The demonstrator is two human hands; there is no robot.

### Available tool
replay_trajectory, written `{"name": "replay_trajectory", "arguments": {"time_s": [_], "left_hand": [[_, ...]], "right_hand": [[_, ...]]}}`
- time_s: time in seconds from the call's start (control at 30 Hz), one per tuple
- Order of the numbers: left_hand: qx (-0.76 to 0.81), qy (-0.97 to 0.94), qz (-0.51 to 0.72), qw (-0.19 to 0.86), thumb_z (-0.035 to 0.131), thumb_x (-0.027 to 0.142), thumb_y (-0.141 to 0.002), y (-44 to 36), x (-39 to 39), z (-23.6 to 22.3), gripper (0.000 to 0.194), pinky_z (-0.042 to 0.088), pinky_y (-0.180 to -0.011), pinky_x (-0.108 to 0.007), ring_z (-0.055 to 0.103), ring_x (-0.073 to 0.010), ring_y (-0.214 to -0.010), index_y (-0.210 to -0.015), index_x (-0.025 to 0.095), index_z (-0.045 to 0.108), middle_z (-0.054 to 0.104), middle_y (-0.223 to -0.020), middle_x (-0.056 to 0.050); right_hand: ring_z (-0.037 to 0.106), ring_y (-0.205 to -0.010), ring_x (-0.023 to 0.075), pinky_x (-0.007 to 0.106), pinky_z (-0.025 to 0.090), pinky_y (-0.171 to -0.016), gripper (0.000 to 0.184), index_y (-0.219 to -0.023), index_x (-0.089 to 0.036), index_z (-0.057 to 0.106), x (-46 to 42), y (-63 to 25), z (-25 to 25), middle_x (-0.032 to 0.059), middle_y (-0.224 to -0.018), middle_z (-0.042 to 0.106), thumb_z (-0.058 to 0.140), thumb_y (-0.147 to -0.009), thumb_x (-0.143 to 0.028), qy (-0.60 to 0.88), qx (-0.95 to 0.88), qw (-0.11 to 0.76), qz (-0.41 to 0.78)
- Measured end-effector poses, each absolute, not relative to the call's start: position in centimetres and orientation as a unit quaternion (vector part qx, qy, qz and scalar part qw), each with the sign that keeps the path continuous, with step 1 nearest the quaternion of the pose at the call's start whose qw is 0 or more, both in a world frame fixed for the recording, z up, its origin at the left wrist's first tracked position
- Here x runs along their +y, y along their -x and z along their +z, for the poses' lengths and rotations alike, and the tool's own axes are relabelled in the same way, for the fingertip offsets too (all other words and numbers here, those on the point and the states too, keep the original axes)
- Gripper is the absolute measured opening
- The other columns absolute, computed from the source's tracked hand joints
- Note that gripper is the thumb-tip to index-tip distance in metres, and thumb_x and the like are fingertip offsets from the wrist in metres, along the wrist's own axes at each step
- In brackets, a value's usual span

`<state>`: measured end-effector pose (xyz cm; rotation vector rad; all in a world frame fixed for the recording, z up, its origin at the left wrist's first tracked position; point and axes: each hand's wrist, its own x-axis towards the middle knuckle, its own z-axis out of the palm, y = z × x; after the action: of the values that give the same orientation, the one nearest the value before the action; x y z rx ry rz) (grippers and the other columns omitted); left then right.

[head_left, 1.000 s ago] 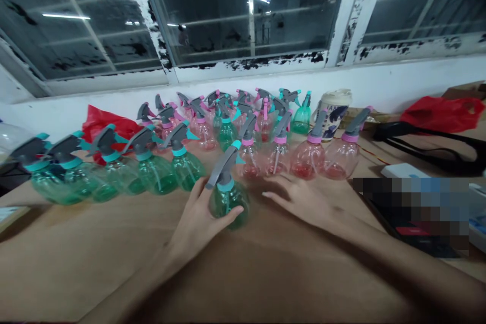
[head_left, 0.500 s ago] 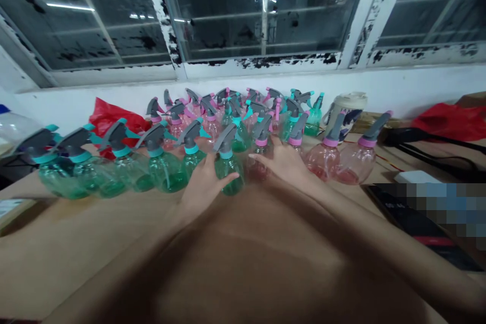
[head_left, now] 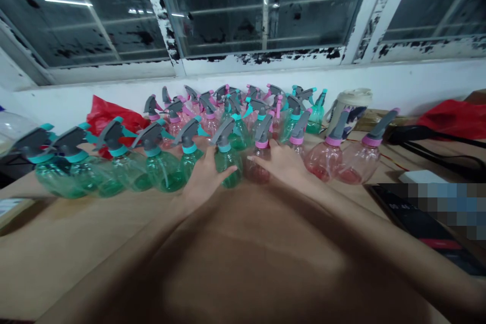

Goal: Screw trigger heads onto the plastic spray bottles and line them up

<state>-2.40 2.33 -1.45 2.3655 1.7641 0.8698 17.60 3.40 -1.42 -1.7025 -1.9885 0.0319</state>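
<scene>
Spray bottle (head_left: 228,159), green, partly behind left hand (head_left: 203,176).

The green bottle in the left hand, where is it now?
In the head view, the green bottle stands left of centre, between another green bottle and a pink bottle.

Six green bottles (head_left: 166,169) and four pink bottles (head_left: 323,163) form the front row; the rear bottles (head_left: 238,136) overlap too closely for an exact count. Two red bags (head_left: 451,120), one cup (head_left: 337,105), one phone (head_left: 412,220) and one white box (head_left: 423,177) are also present.
</scene>
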Motion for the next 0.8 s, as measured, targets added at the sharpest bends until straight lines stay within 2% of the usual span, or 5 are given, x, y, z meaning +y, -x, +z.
{"name": "replay_trajectory", "arguments": {"time_s": [0.33,0.47,0.57,0.67,0.8], "left_hand": [[0.584,-0.765,0.270,0.031,0.058,0.047,-0.077,2.4,2.5,-1.0,0.052,0.050,-0.065,-0.041,0.064,-0.0301,-0.076,-0.115,0.015,0.043,0.062,-0.087,-0.009],[0.549,-0.777,0.304,0.056,0.059,0.041,-0.079,2.5,1.5,-1.1,0.057,0.046,-0.089,-0.043,0.055,-0.0296,-0.112,-0.125,0.017,0.037,0.056,-0.122,-0.014],[0.530,-0.773,0.340,0.076,0.059,0.039,-0.079,2.7,-0.2,-1.2,0.064,0.039,-0.100,-0.043,0.043,-0.0268,-0.126,-0.132,0.019,0.030,0.043,-0.138,-0.014],[0.541,-0.757,0.351,0.103,0.058,0.038,-0.081,2.9,-2.4,-1.0,0.066,0.044,-0.096,-0.043,0.045,-0.0282,-0.123,-0.136,0.021,0.027,0.043,-0.138,-0.013],[0.567,-0.739,0.330,0.152,0.056,0.041,-0.082,2.5,-4.6,-0.6,0.055,0.048,-0.092,-0.045,0.053,-0.0311,-0.115,-0.130,0.020,0.038,0.050,-0.132,-0.013]], "right_hand": [[0.065,-0.074,0.0334,0.043,0.049,-0.058,0.063,-0.103,-0.008,0.055,0.8,-18.2,-1.6,0.0185,-0.090,0.065,0.039,-0.081,-0.065,0.612,-0.753,0.243,0.000],[0.064,-0.075,0.0330,0.042,0.049,-0.057,0.064,-0.104,-0.009,0.054,-0.5,-18.9,-2.5,0.0172,-0.090,0.064,0.036,-0.082,-0.066,0.597,-0.764,0.246,-0.019],[0.064,-0.077,0.0322,0.041,0.049,-0.059,0.063,-0.103,-0.010,0.054,-1.6,-19.5,-2.9,0.0164,-0.093,0.063,0.033,-0.083,-0.066,0.583,-0.772,0.251,-0.036],[0.064,-0.080,0.0320,0.040,0.049,-0.060,0.065,-0.104,-0.011,0.053,-2.5,-20.0,-2.9,0.0158,-0.096,0.062,0.033,-0.082,-0.068,0.578,-0.775,0.252,-0.043],[0.064,-0.075,0.0308,0.040,0.049,-0.057,0.067,-0.102,-0.012,0.053,-3.7,-20.1,-2.8,0.0149,-0.093,0.063,0.030,-0.081,-0.070,0.569,-0.786,0.236,-0.050]]}}
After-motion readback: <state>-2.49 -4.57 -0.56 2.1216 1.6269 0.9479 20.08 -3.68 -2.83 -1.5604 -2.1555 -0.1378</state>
